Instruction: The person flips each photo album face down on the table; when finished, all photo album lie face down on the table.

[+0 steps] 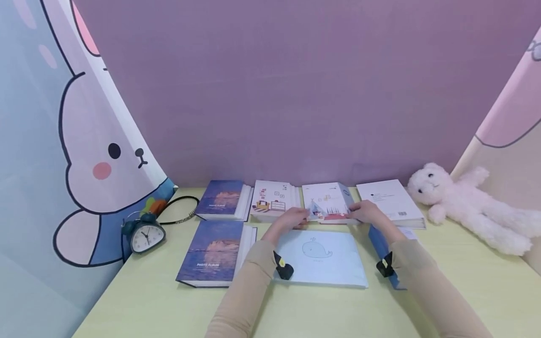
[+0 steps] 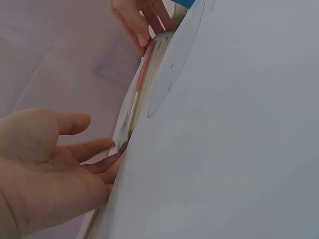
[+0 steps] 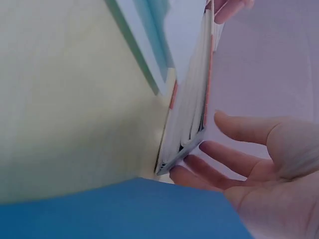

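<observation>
A white photo album with a tent drawing [image 1: 328, 201] lies in the back row of albums on the pale yellow table [image 1: 139, 300]. My left hand [image 1: 296, 218] touches its near left corner and my right hand [image 1: 367, 212] its near right corner. In the left wrist view my left hand [image 2: 94, 134] is spread, straight fingers against the album's corner [image 2: 130, 117]. In the right wrist view my right hand [image 3: 212, 144] has its fingers out straight under the album's corner [image 3: 192, 117], thumb apart. A light blue whale album [image 1: 321, 257] lies just in front, between my forearms.
Two dark blue photo albums [image 1: 212, 252] [image 1: 222, 199] lie at the left, a white furniture-print album [image 1: 272, 199] beside them. Another white album [image 1: 390, 201] and a blue book [image 1: 380, 244] are at the right. A plush toy [image 1: 469, 206], an alarm clock [image 1: 145, 234] and a headband [image 1: 179, 209] flank them.
</observation>
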`<state>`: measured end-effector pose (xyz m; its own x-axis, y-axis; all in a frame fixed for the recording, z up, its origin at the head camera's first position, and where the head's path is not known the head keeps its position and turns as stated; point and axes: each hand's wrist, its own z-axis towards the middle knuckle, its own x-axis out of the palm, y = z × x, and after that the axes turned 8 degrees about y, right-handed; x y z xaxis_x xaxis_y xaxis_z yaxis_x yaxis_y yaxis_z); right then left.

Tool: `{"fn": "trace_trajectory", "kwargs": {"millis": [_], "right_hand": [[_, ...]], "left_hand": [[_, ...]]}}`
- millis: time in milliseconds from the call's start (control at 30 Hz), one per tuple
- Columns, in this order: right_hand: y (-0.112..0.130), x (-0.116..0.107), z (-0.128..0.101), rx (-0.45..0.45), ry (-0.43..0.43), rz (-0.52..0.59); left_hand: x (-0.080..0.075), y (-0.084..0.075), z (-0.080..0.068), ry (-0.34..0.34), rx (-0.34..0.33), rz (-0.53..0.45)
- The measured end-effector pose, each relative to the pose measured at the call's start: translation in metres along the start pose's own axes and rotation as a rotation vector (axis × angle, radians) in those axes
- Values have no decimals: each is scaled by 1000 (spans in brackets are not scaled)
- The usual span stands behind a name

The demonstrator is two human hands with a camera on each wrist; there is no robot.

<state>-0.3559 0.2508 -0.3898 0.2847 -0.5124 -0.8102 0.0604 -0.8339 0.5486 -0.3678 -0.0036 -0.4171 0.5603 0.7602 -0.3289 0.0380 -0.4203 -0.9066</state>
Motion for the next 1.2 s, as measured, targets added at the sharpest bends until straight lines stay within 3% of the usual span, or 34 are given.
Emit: {"fn": "trace_trajectory", "kwargs": {"millis": [233, 433, 600, 800, 1033, 1200], "right_hand": [[18, -3, 4, -8, -55, 81], [38, 0, 6, -137, -121, 162], [54, 10, 12, -234, -161, 160], [74, 25, 16, -306, -162, 185], [95, 42, 24, -372, -126, 202], [107, 55, 34, -371, -72, 251]], "left_hand": [[-8, -10, -7, -32, 88, 28], [-26, -22, -17, -74, 165, 39], [-44, -26, -31, -118, 201, 21], [-70, -17, -50, -198, 227, -4], [-98, 4, -61, -184, 197, -116], [-112, 17, -71, -223, 190, -144]]}}
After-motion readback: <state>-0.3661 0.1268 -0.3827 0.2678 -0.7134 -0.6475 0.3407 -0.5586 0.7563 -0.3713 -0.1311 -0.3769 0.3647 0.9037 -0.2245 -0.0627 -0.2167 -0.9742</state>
